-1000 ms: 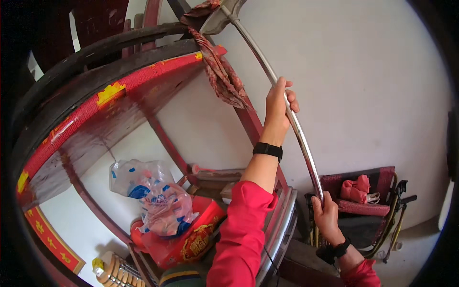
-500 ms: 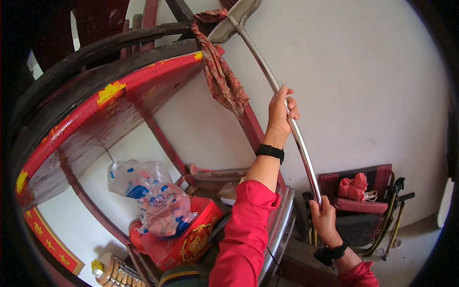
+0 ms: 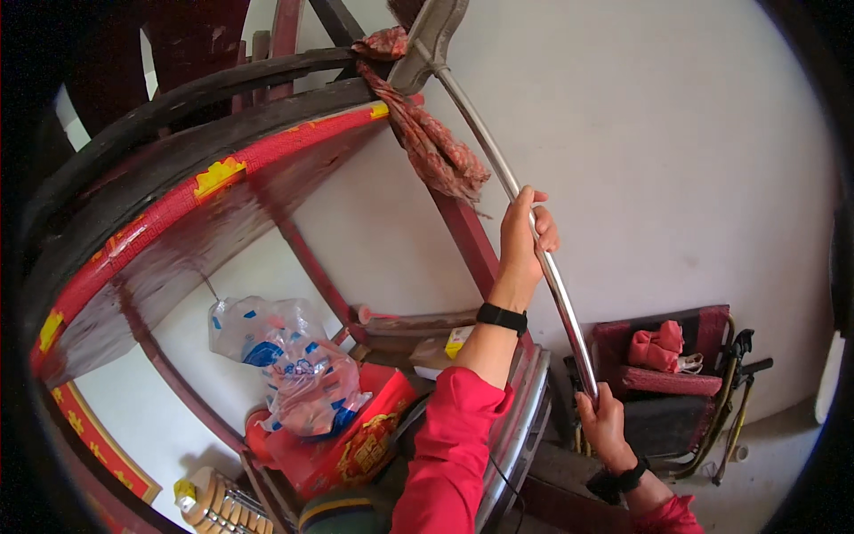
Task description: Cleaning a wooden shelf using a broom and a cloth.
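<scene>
A broom with a shiny metal handle slants across the view, its grey head up at the top by the dark curved rail of a wooden frame. Around the middle of the handle my left hand is closed. Lower down, my right hand grips the handle's bottom end. Dark bristles show only in part at the upper edge. Just beside the broom head, a worn reddish patterned cloth hangs from the frame's corner.
A red-edged panel spans the dark red frame. Below hang clear plastic bags, over a red box. A folded chair with a red cloth bundle stands by the white wall at right. A wire rack sits lower left.
The broom head has shifted a little left, and both hands have moved slightly down with the handle. The hanging cloth's lower end has swung right.
</scene>
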{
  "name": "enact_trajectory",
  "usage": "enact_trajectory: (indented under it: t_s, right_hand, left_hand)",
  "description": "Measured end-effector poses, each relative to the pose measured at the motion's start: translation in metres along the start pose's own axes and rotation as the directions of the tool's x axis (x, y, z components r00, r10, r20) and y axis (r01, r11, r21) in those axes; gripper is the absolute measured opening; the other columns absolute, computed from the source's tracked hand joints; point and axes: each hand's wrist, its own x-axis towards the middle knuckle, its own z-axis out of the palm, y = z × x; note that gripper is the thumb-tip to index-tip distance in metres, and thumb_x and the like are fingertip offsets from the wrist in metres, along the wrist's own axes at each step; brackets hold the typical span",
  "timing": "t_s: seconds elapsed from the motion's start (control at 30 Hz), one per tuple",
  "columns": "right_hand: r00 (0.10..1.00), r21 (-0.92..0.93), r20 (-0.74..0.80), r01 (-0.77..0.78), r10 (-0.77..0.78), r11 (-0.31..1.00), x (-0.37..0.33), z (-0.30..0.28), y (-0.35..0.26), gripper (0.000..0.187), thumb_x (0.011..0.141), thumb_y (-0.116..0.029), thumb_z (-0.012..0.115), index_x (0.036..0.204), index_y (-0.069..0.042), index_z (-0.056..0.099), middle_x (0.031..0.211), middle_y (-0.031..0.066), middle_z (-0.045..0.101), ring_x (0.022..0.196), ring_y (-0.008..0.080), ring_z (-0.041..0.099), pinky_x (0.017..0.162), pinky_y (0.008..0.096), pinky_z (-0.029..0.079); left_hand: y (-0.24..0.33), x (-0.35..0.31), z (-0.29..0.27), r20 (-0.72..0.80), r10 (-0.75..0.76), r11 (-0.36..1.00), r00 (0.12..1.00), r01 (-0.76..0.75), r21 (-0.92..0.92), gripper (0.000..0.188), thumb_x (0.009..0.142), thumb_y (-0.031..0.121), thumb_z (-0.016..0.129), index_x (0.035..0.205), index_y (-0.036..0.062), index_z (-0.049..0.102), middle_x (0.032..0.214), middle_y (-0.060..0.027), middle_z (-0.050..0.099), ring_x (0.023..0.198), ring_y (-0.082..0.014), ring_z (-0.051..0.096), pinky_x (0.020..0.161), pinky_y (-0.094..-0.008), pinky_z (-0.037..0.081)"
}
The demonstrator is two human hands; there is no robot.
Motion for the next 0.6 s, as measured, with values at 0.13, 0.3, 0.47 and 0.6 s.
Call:
enact_trajectory:
  t_s: [0.13,0.3,0.47,0.6]
  right_hand:
    - [1.000,-0.036,-0.015,0.017,-0.018,0.999,-0.011,-0.001,0.018,0.022,0.083,-0.017,0.066,0.086,-0.001,0.051,0.065,0.0207,0.058,0.060,0.0401,0.059,0.050,0.0421,0.044]
    - [0.999,-0.084,-0.027,0.022,-0.024,0.996,-0.024,-0.014,0.035,0.020,0.082,-0.017,0.066,0.086,-0.003,0.052,0.067,0.0206,0.058,0.061,0.0401,0.059,0.052,0.0436,0.045]
    - [0.994,-0.164,-0.028,0.103,-0.109,0.981,-0.036,-0.027,0.055,0.020,0.081,-0.016,0.066,0.088,-0.005,0.052,0.067,0.0193,0.058,0.061,0.0395,0.059,0.052,0.0441,0.045]
    - [0.984,-0.284,-0.021,0.165,-0.178,0.945,-0.043,-0.036,0.082,0.023,0.075,-0.013,0.068,0.088,-0.006,0.050,0.066,0.0172,0.057,0.059,0.0387,0.058,0.051,0.0439,0.044]
  left_hand:
    - [-0.003,-0.020,0.002,0.046,0.012,0.998,0.999,-0.010,-0.054,0.027,0.091,0.038,0.050,0.092,0.0112,0.049,0.052,0.0034,0.036,0.037,-0.0085,0.031,0.040,-0.0255,0.026]
    - [-0.015,-0.049,0.008,0.106,0.028,0.994,0.994,-0.017,-0.110,0.025,0.097,0.034,0.040,0.091,0.0143,0.054,0.051,0.0047,0.033,0.036,-0.0072,0.024,0.039,-0.0244,0.023]
    - [-0.026,-0.077,0.013,0.113,0.049,0.992,0.992,-0.035,-0.121,0.026,0.097,0.032,0.039,0.086,0.0158,0.056,0.049,0.0049,0.030,0.034,-0.0068,0.023,0.038,-0.0245,0.022]
    - [-0.044,-0.092,0.010,0.115,0.072,0.983,0.991,-0.050,-0.178,0.026,0.097,0.032,0.039,0.086,0.0167,0.057,0.048,0.0051,0.028,0.033,-0.0064,0.021,0.037,-0.0242,0.021]
